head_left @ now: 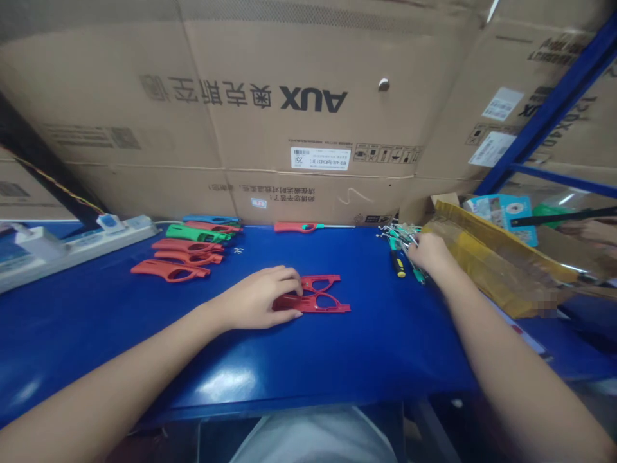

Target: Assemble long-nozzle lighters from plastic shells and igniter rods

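casings (307, 305), red, lie clasped under left hand (263, 297), well apart from right hand (432, 253) at metal rods (401, 231), its grip unclear.

Both hands (263, 298) are seen bare, and the arms (144, 366) are bare too, as far up as is shown. Light grey cloth (318, 438) is worn over the lap.

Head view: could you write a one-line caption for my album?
Left hand on two red shells, right hand at a pile of small parts.
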`<state>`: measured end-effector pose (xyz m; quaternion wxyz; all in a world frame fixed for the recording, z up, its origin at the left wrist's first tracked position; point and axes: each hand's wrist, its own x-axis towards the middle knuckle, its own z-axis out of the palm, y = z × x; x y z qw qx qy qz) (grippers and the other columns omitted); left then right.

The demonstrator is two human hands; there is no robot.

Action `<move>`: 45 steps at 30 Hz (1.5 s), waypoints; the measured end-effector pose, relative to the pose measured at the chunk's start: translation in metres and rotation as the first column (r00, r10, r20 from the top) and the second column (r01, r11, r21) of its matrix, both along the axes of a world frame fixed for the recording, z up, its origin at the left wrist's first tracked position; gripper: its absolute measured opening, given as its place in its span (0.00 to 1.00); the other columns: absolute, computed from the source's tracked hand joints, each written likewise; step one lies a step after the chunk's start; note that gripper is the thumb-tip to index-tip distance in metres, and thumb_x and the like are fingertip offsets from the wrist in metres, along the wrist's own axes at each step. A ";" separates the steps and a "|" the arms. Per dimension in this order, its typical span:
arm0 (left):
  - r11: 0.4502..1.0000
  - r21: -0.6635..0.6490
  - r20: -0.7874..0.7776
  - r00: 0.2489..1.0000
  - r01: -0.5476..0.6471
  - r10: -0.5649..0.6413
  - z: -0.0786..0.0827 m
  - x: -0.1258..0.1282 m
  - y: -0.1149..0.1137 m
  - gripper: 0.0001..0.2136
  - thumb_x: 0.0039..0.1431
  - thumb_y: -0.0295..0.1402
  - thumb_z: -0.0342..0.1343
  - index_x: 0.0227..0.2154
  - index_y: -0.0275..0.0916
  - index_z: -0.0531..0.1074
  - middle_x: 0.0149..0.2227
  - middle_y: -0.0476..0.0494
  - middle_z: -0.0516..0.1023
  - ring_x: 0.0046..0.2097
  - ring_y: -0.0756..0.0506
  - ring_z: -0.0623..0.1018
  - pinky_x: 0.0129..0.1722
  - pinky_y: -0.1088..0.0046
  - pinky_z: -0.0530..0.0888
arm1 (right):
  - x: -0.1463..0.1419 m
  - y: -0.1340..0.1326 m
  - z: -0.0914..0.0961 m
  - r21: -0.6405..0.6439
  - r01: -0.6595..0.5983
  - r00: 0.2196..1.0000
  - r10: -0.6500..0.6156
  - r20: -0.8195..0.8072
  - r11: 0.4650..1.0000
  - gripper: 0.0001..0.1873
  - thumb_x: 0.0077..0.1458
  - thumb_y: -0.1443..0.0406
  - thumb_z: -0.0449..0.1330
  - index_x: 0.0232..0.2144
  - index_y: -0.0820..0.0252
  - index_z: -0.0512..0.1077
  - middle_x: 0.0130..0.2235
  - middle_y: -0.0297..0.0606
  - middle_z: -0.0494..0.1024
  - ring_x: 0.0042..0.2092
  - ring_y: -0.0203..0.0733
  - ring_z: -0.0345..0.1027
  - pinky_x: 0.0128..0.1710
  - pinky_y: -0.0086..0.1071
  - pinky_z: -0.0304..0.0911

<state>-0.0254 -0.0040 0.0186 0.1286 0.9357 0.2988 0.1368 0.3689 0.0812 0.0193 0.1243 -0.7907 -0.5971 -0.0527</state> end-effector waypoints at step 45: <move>0.971 -0.154 0.517 0.823 -0.182 0.236 0.002 0.028 -0.025 0.15 0.62 0.39 0.63 0.49 0.38 0.78 0.46 0.43 0.84 0.46 0.46 0.83 0.49 0.73 0.78 | -0.115 -0.084 -0.012 0.495 -0.839 0.190 0.974 -0.120 0.225 0.11 0.64 0.71 0.58 0.48 0.57 0.70 0.42 0.38 0.79 0.38 0.36 0.74 0.38 0.29 0.70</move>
